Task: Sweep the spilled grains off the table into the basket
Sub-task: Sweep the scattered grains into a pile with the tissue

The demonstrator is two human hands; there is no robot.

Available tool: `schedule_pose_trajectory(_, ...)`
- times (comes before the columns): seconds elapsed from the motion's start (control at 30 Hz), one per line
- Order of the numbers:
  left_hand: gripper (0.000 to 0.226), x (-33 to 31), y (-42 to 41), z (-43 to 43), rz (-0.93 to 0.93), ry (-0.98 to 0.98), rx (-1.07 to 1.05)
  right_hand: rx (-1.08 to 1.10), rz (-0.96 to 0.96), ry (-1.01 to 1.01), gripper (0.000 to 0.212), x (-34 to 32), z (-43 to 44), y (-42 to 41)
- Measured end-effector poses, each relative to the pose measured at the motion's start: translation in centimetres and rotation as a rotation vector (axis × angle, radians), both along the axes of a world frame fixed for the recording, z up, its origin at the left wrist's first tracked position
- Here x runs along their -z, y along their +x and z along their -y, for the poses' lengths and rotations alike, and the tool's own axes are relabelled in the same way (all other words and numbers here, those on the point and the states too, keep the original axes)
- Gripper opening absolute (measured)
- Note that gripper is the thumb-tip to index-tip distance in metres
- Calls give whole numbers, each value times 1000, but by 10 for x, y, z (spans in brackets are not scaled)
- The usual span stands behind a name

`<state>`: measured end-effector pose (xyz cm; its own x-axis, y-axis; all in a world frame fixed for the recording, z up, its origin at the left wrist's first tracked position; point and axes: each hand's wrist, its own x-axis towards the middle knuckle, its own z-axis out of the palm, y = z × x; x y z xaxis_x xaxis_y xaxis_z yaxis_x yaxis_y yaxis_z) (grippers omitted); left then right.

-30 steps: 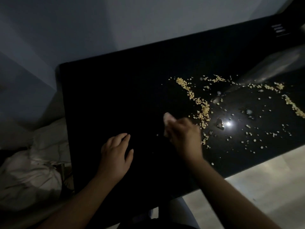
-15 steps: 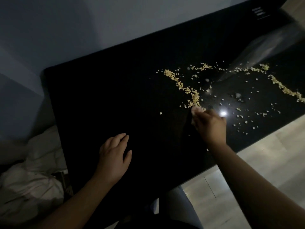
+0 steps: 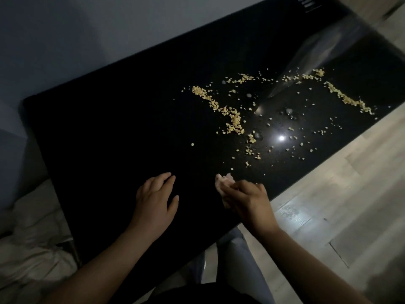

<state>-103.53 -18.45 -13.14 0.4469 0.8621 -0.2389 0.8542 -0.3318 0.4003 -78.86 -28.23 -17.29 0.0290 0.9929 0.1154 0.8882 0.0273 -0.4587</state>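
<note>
Yellow grains (image 3: 232,116) lie scattered in streaks across the right half of a glossy black table (image 3: 114,119). A second streak of grains (image 3: 347,98) runs near the far right edge. My right hand (image 3: 247,201) grips a small pale crumpled cloth (image 3: 222,183) near the table's front edge, just short of the closest grains. My left hand (image 3: 155,200) rests flat on the table with fingers spread, left of the right hand. No basket is in view.
A pale cushion or bedding (image 3: 32,244) lies below the table's left edge. Light wooden floor (image 3: 333,200) runs along the right. A grey wall (image 3: 98,29) stands behind the table. A lamp's bright reflection (image 3: 281,138) shines among the grains.
My right hand, with the cloth, has drawn back from the main grain streak toward the table's front edge. The left hand has stayed put.
</note>
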Motion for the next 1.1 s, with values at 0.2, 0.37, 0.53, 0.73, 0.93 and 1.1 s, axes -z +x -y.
schedule_pose_trajectory(0.2,52,2,25,2,-43,-11,7,202,141,3,35,-2,-16,93)
schedule_pose_trajectory(0.37,54,6,38,3,-89,7,-9,292,110,44,26,-21,-36,131)
schedule_pose_trajectory(0.53,53,7,39,6,-108,27,-30,47,-52,130,26,-21,-41,57)
schedule_pose_trajectory(0.73,63,8,47,4,-175,36,-69,-114,-116,41,33,-4,-56,23)
schedule_pose_trajectory(0.93,77,9,60,-4,-236,13,-114,197,20,-1,30,-6,-75,117)
schedule_pose_trajectory(1.1,78,10,63,-7,-247,0,-123,235,-44,35,26,-27,-86,130)
